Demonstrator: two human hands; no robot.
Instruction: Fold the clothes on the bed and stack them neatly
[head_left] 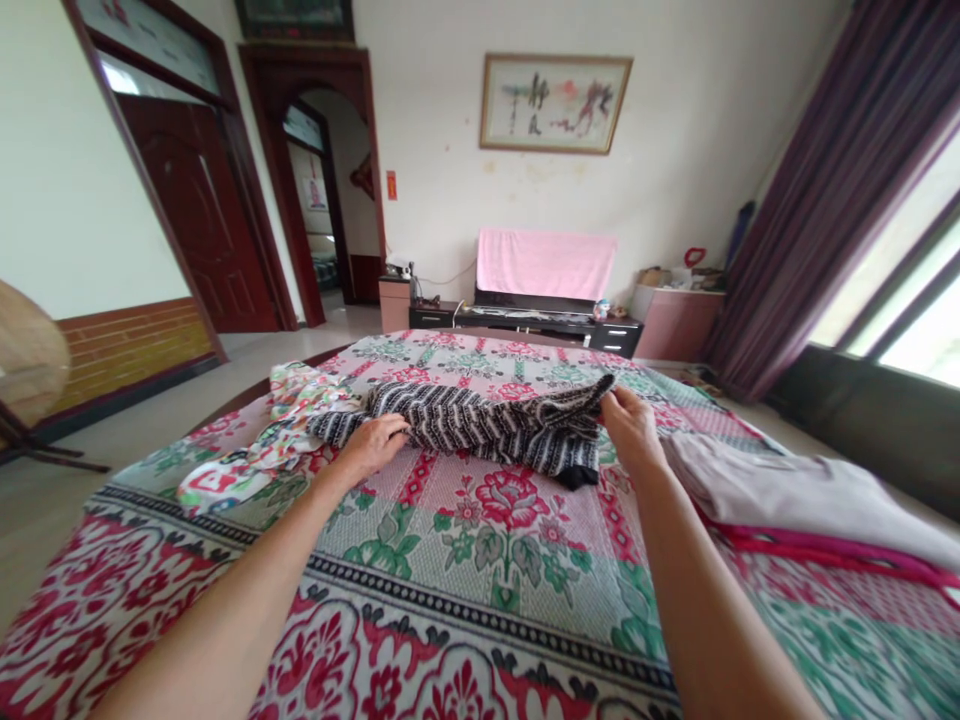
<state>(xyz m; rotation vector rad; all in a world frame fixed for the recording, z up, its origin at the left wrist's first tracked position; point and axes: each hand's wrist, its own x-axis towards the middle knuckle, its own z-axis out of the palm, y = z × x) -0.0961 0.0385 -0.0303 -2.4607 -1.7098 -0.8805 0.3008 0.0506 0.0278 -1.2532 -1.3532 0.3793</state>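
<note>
In the head view, a black-and-white knitted garment point(480, 425) lies bunched lengthwise across a floral cloth point(465, 520), between both hands. The right hand point(631, 425) pinches its raised dark edge at the right end. The left hand point(375, 445) lies palm down on the garment's left part, fingers bent; whether they grip any fabric I cannot tell. A white printed garment point(236, 470) sits crumpled just beyond the left hand, touching or very near the knit; folded clothes point(810, 490) are stacked beside the right forearm.

The likely risks: a pull from the right with the left pressing only lightly could drag the whole knit askew; its loose layers could crease or twist under uneven tension; the printed garment could catch and come along; a wide swing of the right forearm could knock the stack out of line.
</note>
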